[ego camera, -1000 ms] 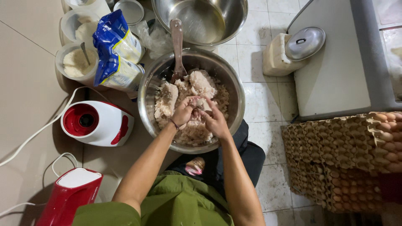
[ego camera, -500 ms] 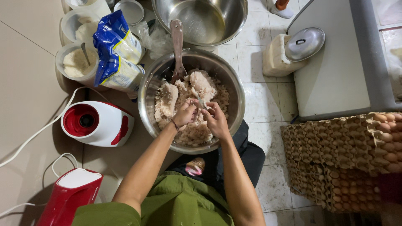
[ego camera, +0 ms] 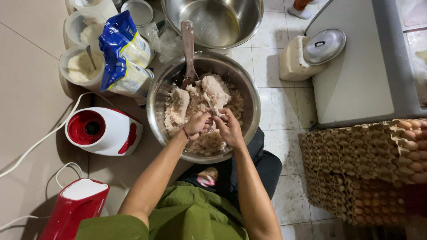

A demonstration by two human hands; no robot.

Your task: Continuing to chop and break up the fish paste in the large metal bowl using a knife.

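Note:
A large steel bowl (ego camera: pixel 247 95) on the tiled floor holds pale minced meat (ego camera: pixel 195 100) in lumps. A big metal spoon (ego camera: pixel 189 49) leans in it at the back. Both my hands are over the front of the bowl. My left hand (ego camera: pixel 197 124) is closed around a lump of the meat. My right hand (ego camera: pixel 229 128) grips a thin knife (ego camera: pixel 209 104) whose blade points up and left toward the meat.
An empty steel bowl (ego camera: pixel 213 20) stands behind. Blue bags (ego camera: pixel 124 58), tubs of white powder (ego camera: pixel 80 66) and a red-and-white appliance base (ego camera: pixel 104 131) lie left. Stacked egg trays (ego camera: pixel 369 169) stand right, beside a pot lid (ego camera: pixel 324 46) on a block.
My hands stay at the same spot over the bowl with small finger movements; the knife blade now shows more clearly above my right hand.

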